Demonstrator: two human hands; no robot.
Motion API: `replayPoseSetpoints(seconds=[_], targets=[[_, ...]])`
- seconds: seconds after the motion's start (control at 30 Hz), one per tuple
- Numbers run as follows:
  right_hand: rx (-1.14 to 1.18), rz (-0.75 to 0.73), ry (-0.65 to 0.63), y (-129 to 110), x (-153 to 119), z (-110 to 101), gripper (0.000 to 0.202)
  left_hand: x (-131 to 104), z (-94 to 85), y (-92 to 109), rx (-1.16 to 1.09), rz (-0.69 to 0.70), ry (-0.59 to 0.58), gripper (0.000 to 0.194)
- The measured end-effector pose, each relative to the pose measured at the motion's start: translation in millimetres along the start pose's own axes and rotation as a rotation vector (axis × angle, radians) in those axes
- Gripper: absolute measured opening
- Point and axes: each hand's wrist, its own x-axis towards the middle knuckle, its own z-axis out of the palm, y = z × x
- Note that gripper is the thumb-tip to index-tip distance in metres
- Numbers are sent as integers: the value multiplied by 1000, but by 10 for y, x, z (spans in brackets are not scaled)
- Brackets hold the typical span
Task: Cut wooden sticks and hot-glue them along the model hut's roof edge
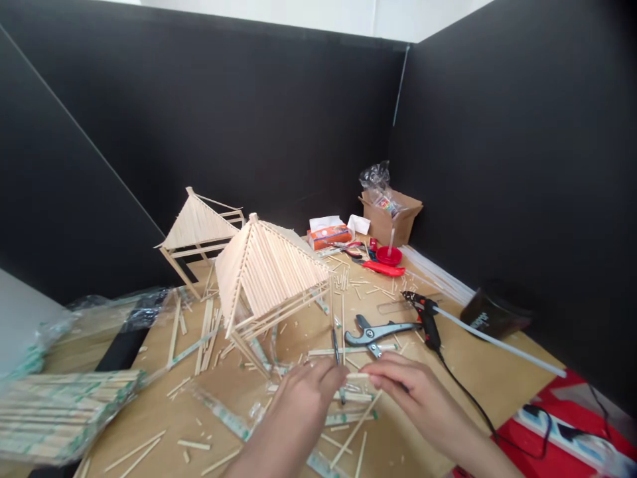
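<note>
My left hand [309,393] and my right hand [409,392] are close together low in the middle of the view. Each has its fingertips closed on one end of a short pale wooden stick [357,376]. A dark pen [336,346] lies just beyond my left fingers. Beyond my right hand is a grey hand cutter [381,332] with open handles; part of it is hidden behind that hand. Farther off to the left stands a model pavilion made of sticks [276,269], its sloped roof covered with sticks, on thin legs. Behind it is a similar model [196,226].
A black glue gun [425,317] with cord lies right, by a dark container [495,312]. At the back are a cardboard box [393,216], tissue pack [329,236] and red-handled cutter [383,267]. Bagged sticks [64,411] lie left, a power strip [567,438] right. Loose sticks and wrappers litter the table.
</note>
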Motion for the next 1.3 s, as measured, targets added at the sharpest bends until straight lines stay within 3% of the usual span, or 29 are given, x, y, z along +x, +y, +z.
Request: replayPoseSetpoints(seconds=[0.07, 0.2, 0.3, 0.43, 0.63, 1.0, 1.3], targets=[[-134, 55, -63, 196, -19, -18, 31, -166, 163, -64, -127, -101, -22, 26], [-599, 224, -102, 675, 77, -118, 91, -425, 299, -106, -400, -373, 124, 22], [-671, 245, -153, 879, 239, -186, 101, -458, 333, -69, -537, -499, 208, 21], [-681, 155, -177, 900, 411, -216, 89, -412, 406, -51, -625, -622, 317, 29], [-653, -5, -164, 823, 455, -146, 57, -496, 420, -113, -697, -629, 425, 32], [-463, -535, -32, 475, 683, 245, 50, -566, 408, -146, -646, -482, 384, 31], [-393, -575, -64, 426, 690, 485, 41, -536, 425, -111, -628, -400, 306, 28]])
